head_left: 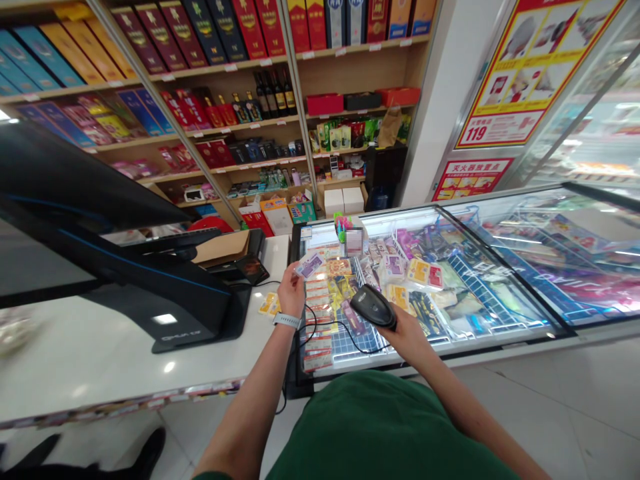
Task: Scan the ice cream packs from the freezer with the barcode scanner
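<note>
My left hand [291, 292], with a pale watch band at the wrist, pinches a small purple-and-white packet [310, 265] by its near edge. It is over the left edge of the glass-topped chest freezer [300, 383]. My right hand [406, 335] is wrapped round a black barcode scanner [373, 307], its head tilted toward the left. The scanner's black cable [345, 325] loops across the glass below my left hand. On the freezer top lie a purple packet [395, 267], a yellow-and-red packet [425, 273] and a yellow packet [399, 297]. More yellow packets [270, 304] rest on the white counter.
A dark checkout monitor on its stand [190, 313] occupies the white counter [210, 370] at left. Behind it is an open cardboard box [223, 248]. A small sign [354, 241] stands at the freezer's back. Shelves of boxes and bottles [265, 127] line the wall.
</note>
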`<state>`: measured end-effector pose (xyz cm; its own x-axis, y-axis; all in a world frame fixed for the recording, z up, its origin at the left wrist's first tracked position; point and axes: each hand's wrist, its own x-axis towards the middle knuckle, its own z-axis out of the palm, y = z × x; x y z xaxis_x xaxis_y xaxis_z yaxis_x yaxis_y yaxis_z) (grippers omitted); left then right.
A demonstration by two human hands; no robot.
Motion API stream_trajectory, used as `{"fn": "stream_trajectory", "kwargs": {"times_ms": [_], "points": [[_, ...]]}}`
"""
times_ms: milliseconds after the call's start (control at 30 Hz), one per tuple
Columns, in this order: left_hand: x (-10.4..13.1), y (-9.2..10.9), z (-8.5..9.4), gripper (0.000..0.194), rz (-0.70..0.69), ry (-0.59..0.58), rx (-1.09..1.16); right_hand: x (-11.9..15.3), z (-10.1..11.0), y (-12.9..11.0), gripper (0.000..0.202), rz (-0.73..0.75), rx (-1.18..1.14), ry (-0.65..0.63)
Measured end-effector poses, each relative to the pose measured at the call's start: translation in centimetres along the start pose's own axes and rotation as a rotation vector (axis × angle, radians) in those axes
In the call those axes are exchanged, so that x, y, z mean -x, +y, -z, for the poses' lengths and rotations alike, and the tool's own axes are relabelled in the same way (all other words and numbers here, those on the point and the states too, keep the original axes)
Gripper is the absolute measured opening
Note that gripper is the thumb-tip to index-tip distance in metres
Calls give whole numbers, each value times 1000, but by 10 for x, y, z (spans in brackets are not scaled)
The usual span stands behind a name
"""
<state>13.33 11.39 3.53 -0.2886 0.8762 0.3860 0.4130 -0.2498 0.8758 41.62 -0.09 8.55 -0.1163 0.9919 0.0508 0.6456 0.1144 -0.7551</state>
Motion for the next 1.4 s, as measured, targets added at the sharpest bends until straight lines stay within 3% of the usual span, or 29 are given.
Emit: {"fn": "stream_trajectory", "kwargs": {"times_ms": [500,967,1400], "points": [[1,0,-15,43,14,-23,88,0,-4,1,32,10,-47,-8],[0,-7,-13,44,12,-30,86,-11,-10,-1,35,12,-44,-18],[-4,-12,3,43,0,10,63,-31,-21,-4,43,103,-58,-22]]}}
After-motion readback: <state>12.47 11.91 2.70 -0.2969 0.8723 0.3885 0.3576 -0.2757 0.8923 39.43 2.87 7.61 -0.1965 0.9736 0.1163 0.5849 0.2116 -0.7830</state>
